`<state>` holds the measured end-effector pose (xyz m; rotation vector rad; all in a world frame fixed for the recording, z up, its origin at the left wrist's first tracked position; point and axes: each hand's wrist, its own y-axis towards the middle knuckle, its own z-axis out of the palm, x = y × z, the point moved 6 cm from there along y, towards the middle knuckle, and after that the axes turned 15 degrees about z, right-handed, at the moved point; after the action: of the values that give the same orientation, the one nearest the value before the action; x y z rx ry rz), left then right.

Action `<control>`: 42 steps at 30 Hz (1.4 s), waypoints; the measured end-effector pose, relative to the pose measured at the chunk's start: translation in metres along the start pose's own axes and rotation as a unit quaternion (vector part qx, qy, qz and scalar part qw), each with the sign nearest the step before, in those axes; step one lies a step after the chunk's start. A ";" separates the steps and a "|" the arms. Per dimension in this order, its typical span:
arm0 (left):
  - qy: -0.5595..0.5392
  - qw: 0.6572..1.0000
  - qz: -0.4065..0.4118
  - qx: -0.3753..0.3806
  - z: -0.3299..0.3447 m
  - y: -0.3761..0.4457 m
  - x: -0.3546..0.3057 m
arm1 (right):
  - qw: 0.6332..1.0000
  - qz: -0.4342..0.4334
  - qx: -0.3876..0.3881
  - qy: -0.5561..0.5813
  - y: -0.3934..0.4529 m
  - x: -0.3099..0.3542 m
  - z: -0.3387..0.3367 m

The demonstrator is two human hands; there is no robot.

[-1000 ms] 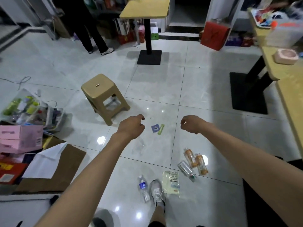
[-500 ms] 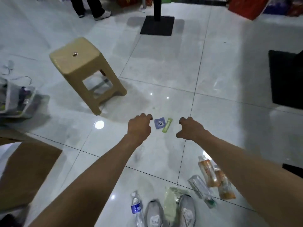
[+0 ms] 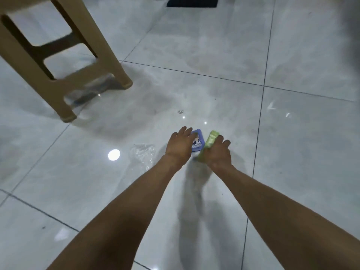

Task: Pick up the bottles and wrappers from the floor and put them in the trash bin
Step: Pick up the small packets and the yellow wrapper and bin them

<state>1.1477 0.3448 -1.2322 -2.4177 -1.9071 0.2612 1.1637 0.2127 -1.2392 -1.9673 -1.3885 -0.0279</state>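
Two hands now at floor level; half a second back both hung above the wrappers with fingers curled, so the reach is complete and EARLIER comparison applies.

Glossy pale-grey tiled floor (image 3: 214, 55): carries everything in view; dark grout lines cross it.

Tan plastic stool (image 3: 58, 61): stands toward the floor's far-left corner of the view, well apart from the hands. It looms larger than before, so the head has dropped with the crouch.

Left hand (image 3: 180, 146): fingers spread and fairly straight, laid over the near-left part of the blue square printed wrapper (image 3: 197, 142). No pinch visible; reads as pressing or about to scoop.

Right hand (image 3: 216, 152): fingers curled down onto the light green long narrow wrapper (image 3: 210, 141), which lies just beside the blue one, touching or nearly so. Whether the thumb is under it cannot be told.

Clear crumpled film (image 3: 143, 152): faint, on the floor just left of the left wrist; possibly another wrapper.

Judgement: first pick-up step, contact made, lift not yet done. Bottles and trash bin are out of view, so most of the task remains. Flat wrappers on slick tile may slide rather than lift.
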 end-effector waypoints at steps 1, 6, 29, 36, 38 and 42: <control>0.007 1.000 0.004 0.002 0.016 0.016 0.003 | 1.000 0.004 -0.009 0.004 0.017 -0.002 0.013; -0.039 0.998 -0.033 -0.032 0.069 0.042 0.020 | 0.998 -0.049 -0.034 -0.031 0.065 0.010 0.051; -0.562 0.725 -0.335 -0.215 -0.195 -0.135 0.002 | 0.981 -0.030 0.191 0.002 -0.154 0.102 -0.113; -0.470 0.780 -0.353 -0.216 -0.474 -0.190 -0.010 | 0.978 -0.067 0.198 0.010 -0.324 0.238 -0.328; -0.492 0.768 -0.342 -0.228 -0.565 -0.205 -0.015 | 0.979 -0.076 0.187 0.018 -0.376 0.278 -0.400; -0.464 0.794 -0.319 -0.230 -0.734 -0.238 -0.026 | 0.981 -0.107 0.159 0.037 -0.475 0.345 -0.529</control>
<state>1.0331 0.4232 -0.4730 -1.7213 -3.3990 1.2344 1.1104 0.2751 -0.4536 -1.5361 -1.4517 0.0191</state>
